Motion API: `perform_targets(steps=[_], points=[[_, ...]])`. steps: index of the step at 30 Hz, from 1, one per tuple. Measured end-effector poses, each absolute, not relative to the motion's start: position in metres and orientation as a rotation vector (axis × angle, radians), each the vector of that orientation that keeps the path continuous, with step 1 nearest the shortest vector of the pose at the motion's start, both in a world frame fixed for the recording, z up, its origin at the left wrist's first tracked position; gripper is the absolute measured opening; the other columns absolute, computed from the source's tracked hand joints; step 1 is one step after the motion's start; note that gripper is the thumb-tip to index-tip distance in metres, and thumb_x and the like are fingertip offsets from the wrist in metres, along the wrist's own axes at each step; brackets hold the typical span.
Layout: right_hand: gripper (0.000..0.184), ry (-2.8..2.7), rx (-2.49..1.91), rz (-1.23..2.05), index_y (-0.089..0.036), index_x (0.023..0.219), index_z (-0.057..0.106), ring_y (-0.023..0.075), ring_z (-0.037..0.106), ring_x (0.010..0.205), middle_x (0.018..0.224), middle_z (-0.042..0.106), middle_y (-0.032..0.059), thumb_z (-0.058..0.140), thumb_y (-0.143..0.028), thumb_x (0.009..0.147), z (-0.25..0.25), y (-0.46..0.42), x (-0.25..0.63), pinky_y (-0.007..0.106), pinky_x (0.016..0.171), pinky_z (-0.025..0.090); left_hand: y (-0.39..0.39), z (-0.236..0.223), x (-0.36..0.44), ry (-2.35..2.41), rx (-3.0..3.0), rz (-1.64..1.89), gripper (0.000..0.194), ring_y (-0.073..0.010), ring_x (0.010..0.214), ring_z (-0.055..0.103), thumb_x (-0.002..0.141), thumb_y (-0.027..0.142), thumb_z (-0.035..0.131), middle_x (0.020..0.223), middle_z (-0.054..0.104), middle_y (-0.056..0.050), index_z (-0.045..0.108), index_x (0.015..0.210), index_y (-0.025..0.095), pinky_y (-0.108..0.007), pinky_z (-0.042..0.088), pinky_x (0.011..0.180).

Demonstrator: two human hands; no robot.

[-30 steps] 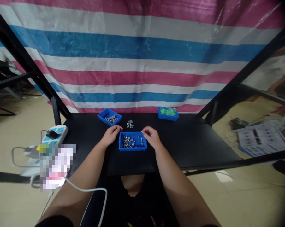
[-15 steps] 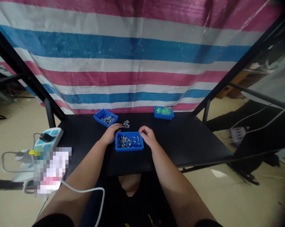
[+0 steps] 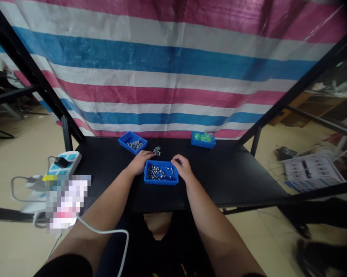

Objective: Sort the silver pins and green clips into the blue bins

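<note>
Left hand lies open, fingertips just beside a little pile of screws; right hand curls at the blue tray rim, maybe pinching something, hard to tell.

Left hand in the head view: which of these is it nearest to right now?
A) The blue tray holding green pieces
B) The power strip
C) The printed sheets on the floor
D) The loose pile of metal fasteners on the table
D: the fingertips of the left hand reach right beside the loose pile of metal fasteners on the black table, well away from the blue tray of green pieces.
</note>
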State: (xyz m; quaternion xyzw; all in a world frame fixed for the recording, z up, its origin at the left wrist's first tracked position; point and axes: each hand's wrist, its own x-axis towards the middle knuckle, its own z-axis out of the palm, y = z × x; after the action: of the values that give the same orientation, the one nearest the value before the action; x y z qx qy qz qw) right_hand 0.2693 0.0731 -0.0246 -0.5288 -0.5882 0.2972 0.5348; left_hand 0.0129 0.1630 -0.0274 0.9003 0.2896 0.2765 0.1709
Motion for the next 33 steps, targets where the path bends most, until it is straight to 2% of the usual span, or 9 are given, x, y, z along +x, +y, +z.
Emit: perform_targets(steps=[5,8,12,15,18,20,24,28,33], points=[[0.020,-1.365,-1.260,0.733,-0.022,0.076,0.062,0.0159,0.053,0.065,0.070,0.057,-0.0011,0.065,-0.040,0.082,-0.025,0.074,0.270,0.028,0.062,0.043,0.158,-0.023,0.013,0.846,2.484,0.846,0.027,-0.0253,0.107,0.060,0.095,0.022,0.047,0.113,0.069,-0.011,0.068,0.113,0.020,-0.043,0.045,0.099],[0.020,-1.301,-1.245,0.737,-0.022,0.076,0.062,0.0159,0.053,0.065,0.070,0.056,-0.0011,0.064,-0.041,0.083,-0.028,0.082,0.275,0.028,0.063,0.044,0.153,-0.019,0.010,0.824,2.450,0.882,0.021,-0.0253,0.108,0.063,0.095,0.023,0.049,0.105,0.071,-0.010,0.068,0.101,0.021,-0.042,0.045,0.098],[0.020,-1.176,-1.217,0.731,-0.022,0.080,0.063,0.0147,0.052,0.062,0.066,0.054,-0.0017,0.058,-0.041,0.085,-0.035,0.106,0.283,0.027,0.061,0.045,0.148,-0.018,0.008,0.732,2.416,0.893,0.018,-0.0258,0.111,0.063,0.090,0.023,0.057,0.113,0.072,-0.010,0.069,0.103,0.022,-0.042,0.045,0.098],[0.022,-1.312,-1.215,0.740,-0.022,0.087,0.070,0.0138,0.054,0.064,0.077,0.061,0.0005,0.058,-0.040,0.086,-0.035,0.127,0.285,0.027,0.063,0.045,0.147,-0.019,0.008,0.730,2.394,0.896,0.021,-0.0252,0.103,0.065,0.088,0.025,0.059,0.112,0.073,-0.010,0.072,0.105,0.022,-0.042,0.046,0.096],[0.024,-1.646,-1.203,0.768,-0.024,0.091,0.077,0.0147,0.058,0.073,0.088,0.065,0.0026,0.059,-0.039,0.086,-0.030,0.145,0.284,0.029,0.070,0.047,0.146,-0.018,0.006,0.753,2.432,0.846,0.021,-0.0246,0.099,0.065,0.090,0.024,0.056,0.104,0.073,-0.011,0.074,0.101,0.020,-0.042,0.046,0.096],[0.023,-1.796,-1.208,0.737,-0.025,0.094,0.079,0.0146,0.059,0.074,0.087,0.064,0.0025,0.061,-0.036,0.086,-0.027,0.156,0.283,0.029,0.072,0.046,0.144,-0.017,0.002,0.792,2.463,0.817,0.023,-0.0239,0.098,0.065,0.091,0.022,0.053,0.101,0.072,-0.011,0.075,0.099,0.019,-0.041,0.047,0.096],[0.021,-1.926,-1.203,0.660,-0.026,0.098,0.079,0.0123,0.055,0.068,0.084,0.063,0.0015,0.063,-0.028,0.084,-0.024,0.169,0.279,0.027,0.066,0.044,0.134,-0.012,-0.006,0.882,2.426,0.849,0.027,-0.0227,0.097,0.064,0.094,0.019,0.047,0.099,0.068,-0.011,0.073,0.099,0.019,-0.037,0.050,0.091],[0.021,-2.059,-1.160,0.578,-0.028,0.097,0.079,0.0104,0.051,0.061,0.084,0.063,0.0006,0.067,-0.023,0.081,-0.022,0.174,0.276,0.025,0.062,0.042,0.129,-0.009,-0.010,0.953,2.286,0.980,0.023,-0.0209,0.094,0.064,0.095,0.021,0.048,0.097,0.068,-0.009,0.071,0.096,0.020,-0.035,0.051,0.089],[0.013,-2.074,-1.199,0.462,-0.025,0.087,0.077,0.0112,0.053,0.062,0.080,0.061,-0.0001,0.071,-0.020,0.075,-0.026,0.171,0.275,0.025,0.064,0.043,0.130,-0.008,-0.012,1.070,1.953,1.182,0.016,-0.0189,0.082,0.065,0.089,0.033,0.062,0.088,0.069,-0.006,0.068,0.092,0.018,-0.032,0.052,0.078]])
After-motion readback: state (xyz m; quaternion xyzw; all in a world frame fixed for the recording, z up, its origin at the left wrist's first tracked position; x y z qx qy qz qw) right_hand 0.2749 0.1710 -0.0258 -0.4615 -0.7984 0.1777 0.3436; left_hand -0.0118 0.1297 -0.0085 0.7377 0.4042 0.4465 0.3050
